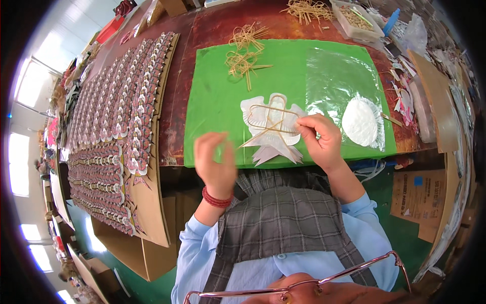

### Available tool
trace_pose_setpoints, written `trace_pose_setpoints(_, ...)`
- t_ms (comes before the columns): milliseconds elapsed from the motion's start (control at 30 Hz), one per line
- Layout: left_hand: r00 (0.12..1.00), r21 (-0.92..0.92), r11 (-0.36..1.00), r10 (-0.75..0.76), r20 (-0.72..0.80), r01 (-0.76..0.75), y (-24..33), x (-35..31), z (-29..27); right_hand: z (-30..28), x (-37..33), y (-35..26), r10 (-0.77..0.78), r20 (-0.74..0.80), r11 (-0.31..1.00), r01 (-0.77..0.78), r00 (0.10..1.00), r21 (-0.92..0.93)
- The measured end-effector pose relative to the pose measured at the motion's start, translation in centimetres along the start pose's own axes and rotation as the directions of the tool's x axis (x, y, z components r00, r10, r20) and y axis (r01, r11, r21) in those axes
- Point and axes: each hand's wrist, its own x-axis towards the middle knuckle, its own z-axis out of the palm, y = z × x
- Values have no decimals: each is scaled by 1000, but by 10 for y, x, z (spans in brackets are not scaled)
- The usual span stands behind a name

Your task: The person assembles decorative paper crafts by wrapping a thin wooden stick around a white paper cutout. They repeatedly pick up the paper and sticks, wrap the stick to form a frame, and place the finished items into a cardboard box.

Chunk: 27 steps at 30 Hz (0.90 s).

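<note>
Here, the right hand [323, 138] pinches a stick frame [274, 124] on a white paper shape [260, 116], near the green mat [212, 91]'s front edge. The blurry left hand [215, 159], half open by the mat's front left corner, holds nothing I can see.

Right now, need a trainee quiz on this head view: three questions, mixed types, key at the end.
1. Which grip pinches the cane frame lying over the pale cutout, and at which end of the frame?
2. True or false: the white rounded mass lies to the right of the pale cutout.
3. What colour is the mat under the pale cutout?
a) red
b) green
c) blue

Key:
1. The right grip, at the frame's right end.
2. True.
3. b) green.
</note>
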Motion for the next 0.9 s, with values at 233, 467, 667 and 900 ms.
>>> trace_pose_setpoints(233, 935, 277, 898, 300, 188, -343, 19, 6, 15, 7, 2, -17, -169, 36, 985, 170, 985, -27)
trace_pose_setpoints(467, 933, 327, 875, 319, 168, -358, 18, 6, 17, 10, 4, -24, -217, 40, 975, 219, 975, -36)
trace_pose_setpoints(667, 931, 327, 873, 326, 162, -362, 15, 4, 18, 11, 4, -24, -209, 31, 977, 210, 977, -38)
trace_pose_setpoints(900, 934, 320, 879, 311, 174, -353, 17, 4, 17, 11, 4, -22, -215, 40, 975, 217, 976, -56)
